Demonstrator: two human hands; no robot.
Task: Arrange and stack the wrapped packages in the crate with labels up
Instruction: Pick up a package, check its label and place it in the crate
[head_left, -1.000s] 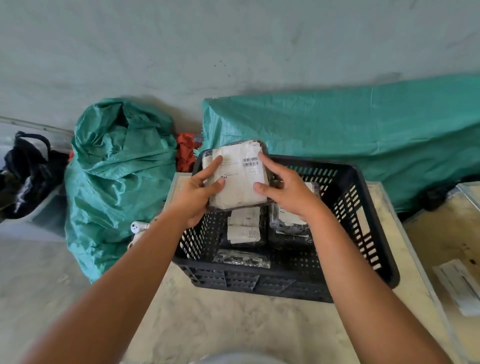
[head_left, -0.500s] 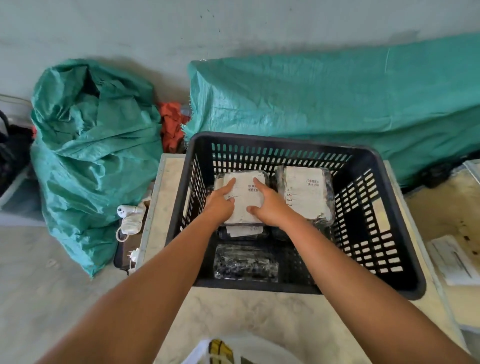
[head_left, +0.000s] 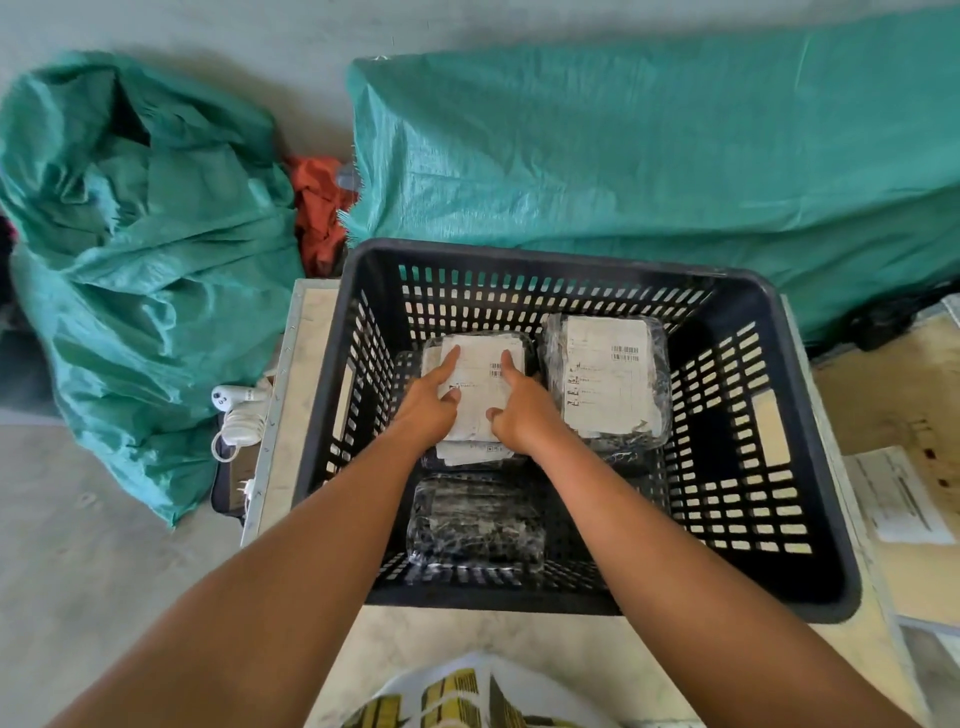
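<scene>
Inside the black crate (head_left: 769, 457), at its far left, the top package (head_left: 480, 387) is laid label up, long axis running away from the viewer. It is pressed flat under the left hand (head_left: 431, 410) and right hand (head_left: 519, 410), fingers narrowly spread, nothing gripped.

Right side of the crate (head_left: 810, 467) floor is wide open, easy reach. Back-left corner's blocked by a stacked package (head_left: 475, 400), another package (head_left: 605, 382) sits just beside it, and a dark one (head_left: 475, 519) crowds the front wall.
</scene>
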